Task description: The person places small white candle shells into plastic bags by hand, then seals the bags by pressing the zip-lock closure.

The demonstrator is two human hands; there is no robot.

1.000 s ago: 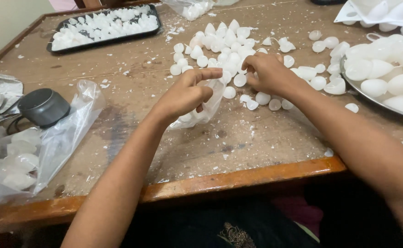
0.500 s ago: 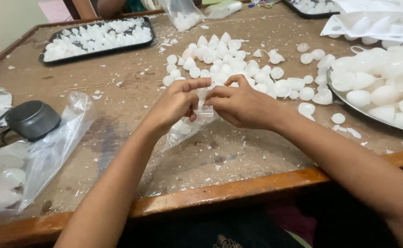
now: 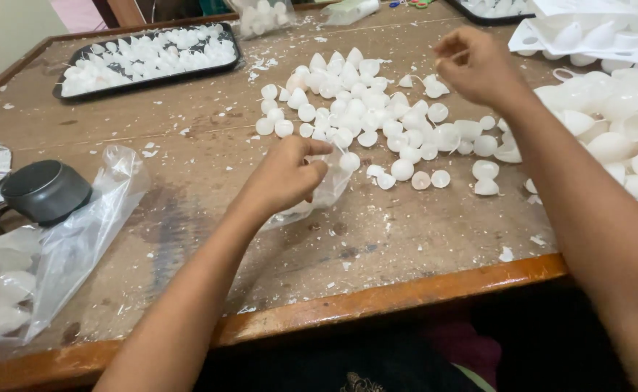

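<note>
While the left hand (image 3: 284, 174) is pinching the mouth of a small clear bag (image 3: 317, 194) shut against the table (image 3: 188, 145), the right hand (image 3: 476, 65) is hovering raised over the far right part of the pile of white shells (image 3: 377, 120), fingers closed together on what looks like a thin thread or tiny piece; I cannot tell exactly which. The two hands are standing well apart. Judging by this, the bagging step is under way, and the following move would call for bringing the right hand near again to the bag's mouth without scattering shells. Open room is lying on the bare wood near the table's front edge; the black tray (image 3: 148, 58) at far left and the big loose bag (image 3: 64, 247) at near left are crowding the sides.
</note>
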